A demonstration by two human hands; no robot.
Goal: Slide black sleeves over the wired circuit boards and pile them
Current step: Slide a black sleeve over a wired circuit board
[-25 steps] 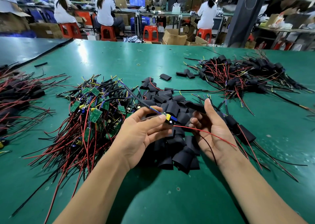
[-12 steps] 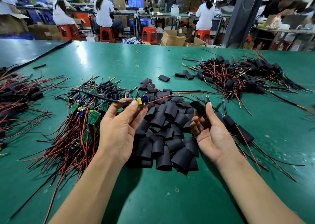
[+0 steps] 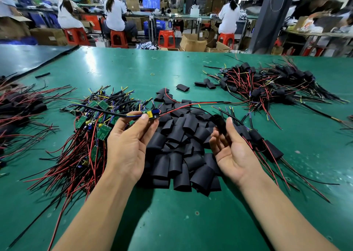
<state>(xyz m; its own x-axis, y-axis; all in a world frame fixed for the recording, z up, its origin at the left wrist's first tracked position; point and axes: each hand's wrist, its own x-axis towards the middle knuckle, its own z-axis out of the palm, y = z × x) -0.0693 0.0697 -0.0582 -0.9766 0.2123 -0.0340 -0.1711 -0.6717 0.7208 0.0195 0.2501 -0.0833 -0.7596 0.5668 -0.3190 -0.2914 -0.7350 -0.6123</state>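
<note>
My left hand (image 3: pixel 129 145) pinches a small wired circuit board (image 3: pixel 151 114) with yellow and blue parts, held above the heap of loose black sleeves (image 3: pixel 179 147); its red and black wires trail right. My right hand (image 3: pixel 231 151), palm up, holds one black sleeve (image 3: pixel 219 123) between thumb and fingers, a short way right of the board. A pile of bare green boards with red and black wires (image 3: pixel 89 132) lies to the left. A pile of sleeved boards (image 3: pixel 267 84) sits at the far right.
The green table (image 3: pixel 172 212) spreads out in front of me. Another bundle of sleeved wires (image 3: pixel 17 109) lies at the left edge, and a few sleeved boards (image 3: pixel 267 147) by my right hand. Stray sleeves (image 3: pixel 182 87) lie farther back. People work at benches beyond.
My left hand pulled the board away from my right hand, up and to the left, drawing its wires out. The right hand stayed in place holding the sleeve.
</note>
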